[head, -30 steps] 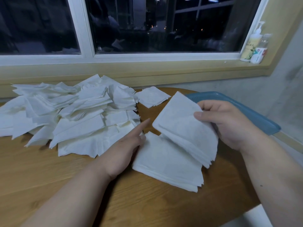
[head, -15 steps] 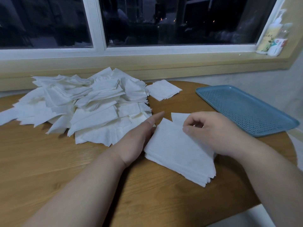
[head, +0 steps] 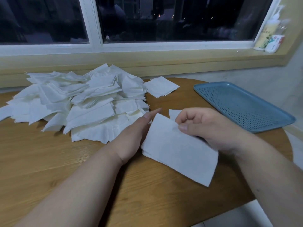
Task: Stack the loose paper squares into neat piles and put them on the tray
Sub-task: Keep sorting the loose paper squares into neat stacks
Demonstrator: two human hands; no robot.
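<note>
A stack of white paper squares (head: 178, 149) lies on the wooden table in front of me. My right hand (head: 206, 128) holds its far right edge, thumb on top and fingers curled. My left hand (head: 131, 138) lies flat with straight fingers against the stack's left edge. A big loose heap of paper squares (head: 78, 102) covers the table's left half. A small separate pile of squares (head: 161, 86) sits behind, near the window ledge. The blue perforated tray (head: 242, 105) rests at the right with nothing on it.
The round wooden table (head: 49, 161) ends close on the right and front. A wooden window ledge (head: 147, 59) runs behind the heap. Two bottles (head: 268, 36) stand at the ledge's right end. A pale wall rises beyond the tray.
My right hand has brought the lifted bundle of squares down onto the lower pile, making one stack. My left hand has stayed against the stack's left side.
</note>
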